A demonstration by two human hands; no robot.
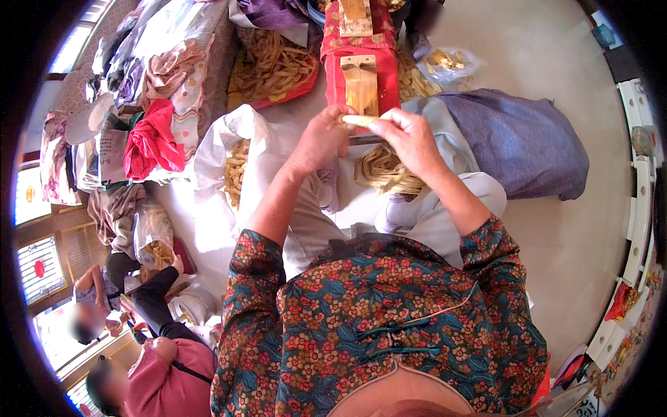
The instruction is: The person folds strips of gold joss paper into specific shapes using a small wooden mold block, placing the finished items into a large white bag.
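Observation:
A short pale-yellow piece [358,120], perhaps a rolled or folded strip of plant fibre, is held level between my two hands. My right hand [409,136] pinches its right part between thumb and fingers. At its other end are the fingers of my left hand [325,134], slightly blurred, which also grip it. Just beyond my hands a shaped wooden block [360,88] lies on a bench covered with red cloth [388,78]. Below my right hand, a coil of pale flat strips [388,169] rests on the floor between my feet.
A white bag [250,122] holding short pale pieces [237,167] stands left of my legs. Brown strips [273,65] fill a red container farther off. Blue-grey cloth [521,140] lies right. A clear plastic bag [451,65] sits beyond. Two people [167,375] are at lower left.

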